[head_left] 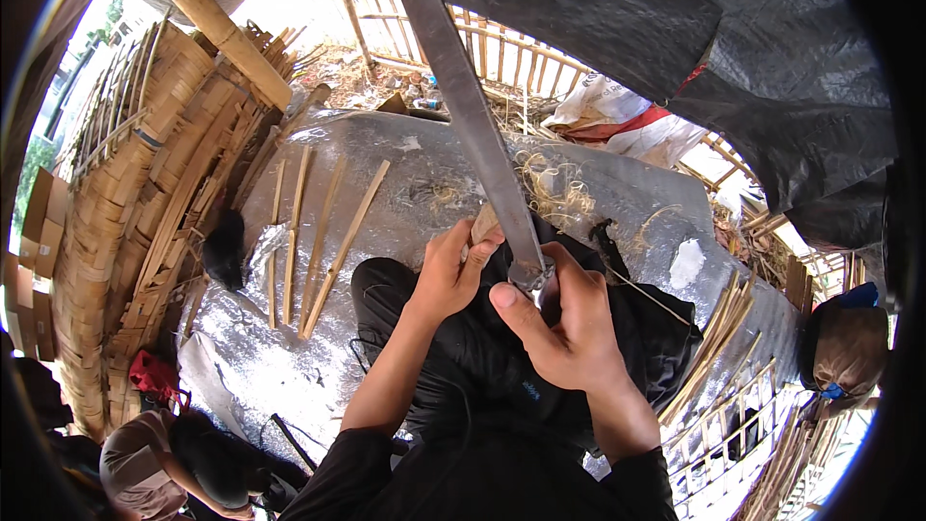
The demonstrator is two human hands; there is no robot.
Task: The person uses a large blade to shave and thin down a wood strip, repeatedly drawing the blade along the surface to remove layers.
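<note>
My right hand (569,323) is closed round the lower end of a long, dark-bladed machete (463,111), its thumb sticking out to the left. The handle itself is mostly hidden by the fingers. The blade points up and away, leaning left. Just left of it, my left hand (450,268) pinches a short, pale bamboo piece (485,222), whose end shows beside the blade. Whether bamboo and blade touch I cannot tell. Both hands are above my lap, over black trousers (386,304). Curled bamboo shavings (559,188) lie beyond the blade.
Several bamboo strips (345,249) lie on a grey sheet (637,183) to the left; a bundle of strips (714,338) is at right. Woven bamboo panels (125,174) stand at far left. A black tarp (752,48) hangs overhead. Another person (145,463) sits at lower left.
</note>
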